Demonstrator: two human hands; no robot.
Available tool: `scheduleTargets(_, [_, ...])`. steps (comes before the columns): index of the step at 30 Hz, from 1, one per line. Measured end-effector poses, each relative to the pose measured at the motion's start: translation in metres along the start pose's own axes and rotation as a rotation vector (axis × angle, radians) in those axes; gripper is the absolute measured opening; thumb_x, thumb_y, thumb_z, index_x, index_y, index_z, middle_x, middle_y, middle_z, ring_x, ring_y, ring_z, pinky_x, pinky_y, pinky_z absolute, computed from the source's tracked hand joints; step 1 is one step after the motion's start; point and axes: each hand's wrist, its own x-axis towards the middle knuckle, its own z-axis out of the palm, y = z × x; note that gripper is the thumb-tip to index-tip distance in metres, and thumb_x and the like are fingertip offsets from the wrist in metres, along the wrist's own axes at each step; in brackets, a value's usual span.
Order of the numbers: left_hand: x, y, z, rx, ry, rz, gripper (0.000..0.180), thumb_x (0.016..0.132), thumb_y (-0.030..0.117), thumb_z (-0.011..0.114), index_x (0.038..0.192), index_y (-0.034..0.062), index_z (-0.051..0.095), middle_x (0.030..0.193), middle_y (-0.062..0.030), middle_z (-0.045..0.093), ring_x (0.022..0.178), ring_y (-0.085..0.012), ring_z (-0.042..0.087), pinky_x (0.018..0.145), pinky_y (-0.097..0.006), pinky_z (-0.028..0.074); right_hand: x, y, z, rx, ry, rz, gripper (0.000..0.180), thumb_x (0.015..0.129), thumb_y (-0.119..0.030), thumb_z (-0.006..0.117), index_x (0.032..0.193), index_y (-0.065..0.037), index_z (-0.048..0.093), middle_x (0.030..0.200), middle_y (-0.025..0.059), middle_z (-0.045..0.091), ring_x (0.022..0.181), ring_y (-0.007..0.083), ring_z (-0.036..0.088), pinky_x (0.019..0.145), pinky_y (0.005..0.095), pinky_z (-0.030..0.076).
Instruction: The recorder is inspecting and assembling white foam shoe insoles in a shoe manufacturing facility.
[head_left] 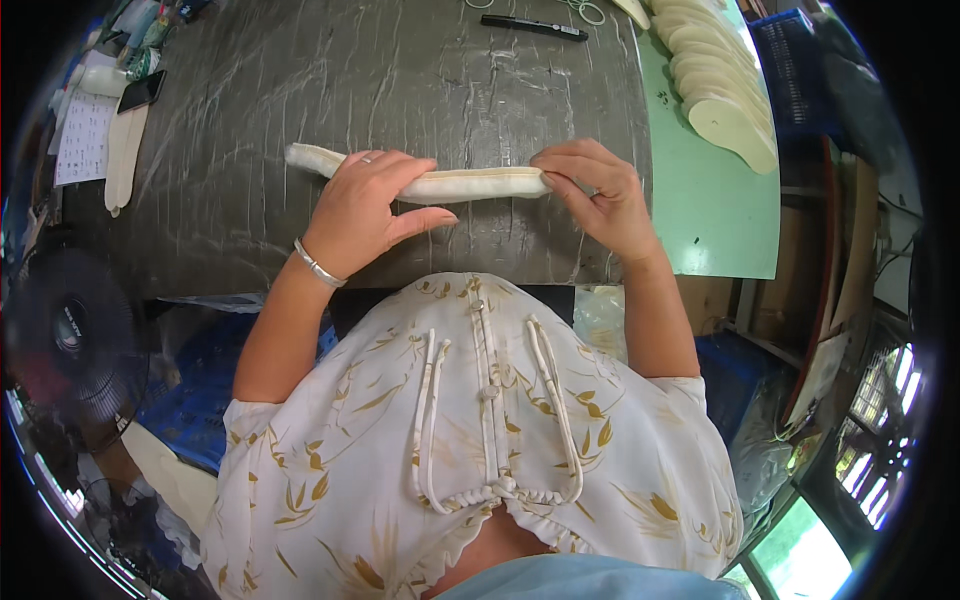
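Observation:
A long, off-white padded fabric strip [475,184] lies crosswise in front of me at the near part of the dark table. My left hand [375,195], with a ring and a silver bangle, is laid over its left part, fingers along the far edge and thumb stretched out on the near side. The strip's left end shows beyond that hand, slanting away. Its right end is pinched between the thumb and fingers of my right hand [598,195]. The palm sides of both hands are hidden.
A row of overlapping cream sole-shaped pieces [725,115] lies on a green board [725,225] at the right. A black marker [534,27] lies at the far side. At the left are a phone [141,91], a written sheet [84,140] and a black fan [75,330].

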Motion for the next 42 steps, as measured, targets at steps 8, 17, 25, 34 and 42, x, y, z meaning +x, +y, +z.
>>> scheduleTargets(8, [-0.003, 0.003, 0.015, 0.079, 0.091, 0.038, 0.016, 0.079, 0.01, 0.068, 0.094, 0.0069, 0.068, 0.09, -0.0039, 0.068, 0.081, -0.0207, 0.062, 0.083, -0.036, 0.043, 0.003, -0.001, -0.004, 0.092, -0.063, 0.106, 0.022, 0.082, -0.005, 0.065, 0.103, -0.001, 0.067, 0.098, 0.0131, 0.067, 0.086, 0.0251, 0.064, 0.076, 0.0321, 0.051])
scheduleTargets(17, [0.003, 0.009, 0.015, 0.192, 0.077, 0.031, 0.036, 0.072, 0.028, 0.075, 0.099, 0.0056, 0.065, 0.095, -0.0053, 0.065, 0.09, -0.0227, 0.06, 0.088, -0.039, 0.042, 0.013, -0.004, 0.035, -0.239, -0.114, 0.034, 0.016, 0.079, -0.013, 0.068, 0.092, -0.004, 0.068, 0.088, 0.0093, 0.067, 0.079, 0.0284, 0.062, 0.073, 0.037, 0.049])
scheduleTargets(25, [-0.02, -0.045, -0.033, 0.038, 0.019, -0.145, 0.027, 0.079, 0.023, 0.071, 0.102, 0.0086, 0.068, 0.1, -0.0061, 0.066, 0.099, -0.0204, 0.06, 0.103, -0.043, 0.033, 0.015, -0.004, 0.034, -0.163, -0.125, 0.082, 0.012, 0.078, -0.001, 0.067, 0.09, -0.001, 0.067, 0.089, 0.0108, 0.067, 0.08, 0.0268, 0.061, 0.071, 0.0337, 0.048])
scheduleTargets(34, [-0.012, -0.045, -0.032, -0.029, 0.052, -0.026, 0.01, 0.08, 0.012, 0.068, 0.088, 0.0056, 0.068, 0.081, -0.006, 0.065, 0.079, -0.0235, 0.061, 0.088, -0.038, 0.041, 0.01, 0.004, 0.032, -0.282, -0.02, -0.012, 0.028, 0.079, -0.025, 0.07, 0.099, -0.006, 0.067, 0.097, 0.0103, 0.067, 0.089, 0.0293, 0.063, 0.082, 0.0385, 0.048])
scheduleTargets(42, [0.008, -0.018, -0.029, 0.075, -0.014, 0.107, 0.017, 0.076, 0.013, 0.071, 0.09, 0.0059, 0.066, 0.085, -0.0067, 0.066, 0.084, -0.0231, 0.062, 0.092, -0.042, 0.041, 0.036, -0.024, 0.077, -0.265, -0.388, 0.029, 0.032, 0.084, -0.025, 0.062, 0.109, -0.005, 0.06, 0.093, 0.0138, 0.065, 0.087, 0.0313, 0.063, 0.078, 0.0424, 0.048])
